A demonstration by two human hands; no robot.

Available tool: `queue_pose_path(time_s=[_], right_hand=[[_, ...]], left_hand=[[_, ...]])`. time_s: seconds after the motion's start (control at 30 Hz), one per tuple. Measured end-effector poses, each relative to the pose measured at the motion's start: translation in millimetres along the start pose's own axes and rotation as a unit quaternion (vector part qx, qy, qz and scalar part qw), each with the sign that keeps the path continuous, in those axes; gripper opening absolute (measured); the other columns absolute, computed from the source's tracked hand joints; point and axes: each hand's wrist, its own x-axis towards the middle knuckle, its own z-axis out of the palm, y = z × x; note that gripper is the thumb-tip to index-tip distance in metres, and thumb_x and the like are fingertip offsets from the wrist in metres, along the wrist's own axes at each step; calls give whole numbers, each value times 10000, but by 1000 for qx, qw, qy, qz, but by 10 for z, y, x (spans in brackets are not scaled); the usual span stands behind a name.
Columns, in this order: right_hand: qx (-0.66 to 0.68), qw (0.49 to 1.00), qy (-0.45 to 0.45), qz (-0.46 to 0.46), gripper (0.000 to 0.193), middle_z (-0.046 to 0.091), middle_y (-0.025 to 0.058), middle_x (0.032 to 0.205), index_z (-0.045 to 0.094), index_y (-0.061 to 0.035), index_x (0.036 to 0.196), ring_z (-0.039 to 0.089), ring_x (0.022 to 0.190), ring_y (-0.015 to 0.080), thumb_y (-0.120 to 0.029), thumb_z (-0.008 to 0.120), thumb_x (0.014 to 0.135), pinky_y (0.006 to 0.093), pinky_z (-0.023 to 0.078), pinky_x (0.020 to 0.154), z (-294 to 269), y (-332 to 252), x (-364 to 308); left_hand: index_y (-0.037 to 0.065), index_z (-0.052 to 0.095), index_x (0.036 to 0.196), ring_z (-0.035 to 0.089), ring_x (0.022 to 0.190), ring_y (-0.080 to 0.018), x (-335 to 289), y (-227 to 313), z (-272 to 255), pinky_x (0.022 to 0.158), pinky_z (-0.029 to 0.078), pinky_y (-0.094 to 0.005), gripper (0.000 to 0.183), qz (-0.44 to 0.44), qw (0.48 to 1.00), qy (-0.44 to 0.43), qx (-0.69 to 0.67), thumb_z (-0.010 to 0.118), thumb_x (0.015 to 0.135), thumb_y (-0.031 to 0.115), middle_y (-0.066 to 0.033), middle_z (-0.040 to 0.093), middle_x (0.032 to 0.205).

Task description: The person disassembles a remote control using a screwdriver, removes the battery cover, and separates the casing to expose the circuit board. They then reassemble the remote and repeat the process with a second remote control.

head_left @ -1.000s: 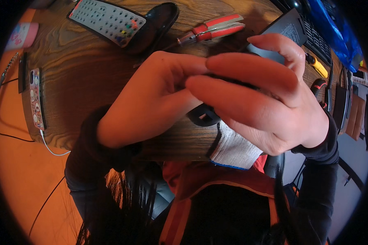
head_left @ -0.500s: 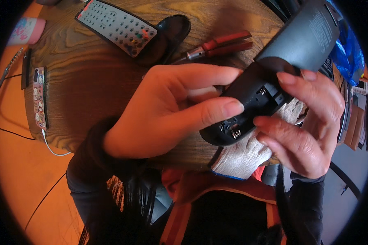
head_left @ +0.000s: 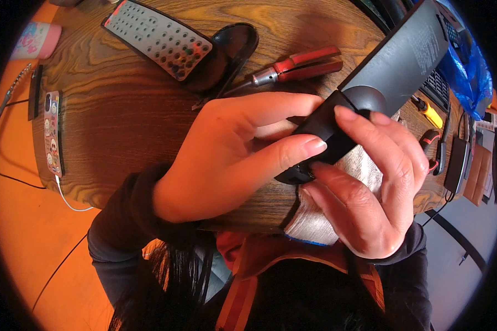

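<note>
A black remote control [head_left: 398,60] is held tilted above the table, its back turned up and its far end reaching to the upper right. My left hand [head_left: 226,151] is closed round the lower left side of it, thumb lying along the edge of the battery compartment [head_left: 332,144]. My right hand [head_left: 373,182] bends over the same compartment, fingertips pressed at both of its ends. These fingers hide most of the inside. Below the remote lies a pale knitted glove [head_left: 315,218] with a blue hem.
Beyond my hands lie a red-handled screwdriver [head_left: 268,76] and another remote's button panel [head_left: 157,38] beside a black shell [head_left: 234,44]. On the right are a yellow screwdriver [head_left: 429,115], red-black pliers [head_left: 429,140] and a blue bag [head_left: 472,83]. A cabled phone [head_left: 53,132] lies left.
My right hand has moved left and its fingers now cover the compartment, whose springs showed before. The remote has turned slightly, and the yellow screwdriver and pliers have come into sight.
</note>
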Motion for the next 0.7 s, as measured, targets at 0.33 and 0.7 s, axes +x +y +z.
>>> queue_pose_path(time_s=[0.33, 0.7], right_hand=[[98, 994, 54, -16, 490, 466, 190, 1177, 468, -49, 994, 450, 1088, 306, -208, 729, 612, 396, 372, 911, 75, 121, -19], [601, 747, 182, 220, 886, 546, 180, 1124, 79, -7, 1391, 563, 1002, 223, -42, 675, 736, 318, 441, 873, 139, 134, -45]], left_hand=[[-94, 464, 1150, 579, 906, -128, 42, -35, 11, 804, 451, -254, 328, -12, 992, 12, -129, 507, 842, 11, -136, 623, 971], [-46, 426, 1109, 556, 1015, -208, 45, -57, 38, 870, 425, -333, 296, 46, 975, -10, -216, 505, 827, 2, -168, 581, 1060]])
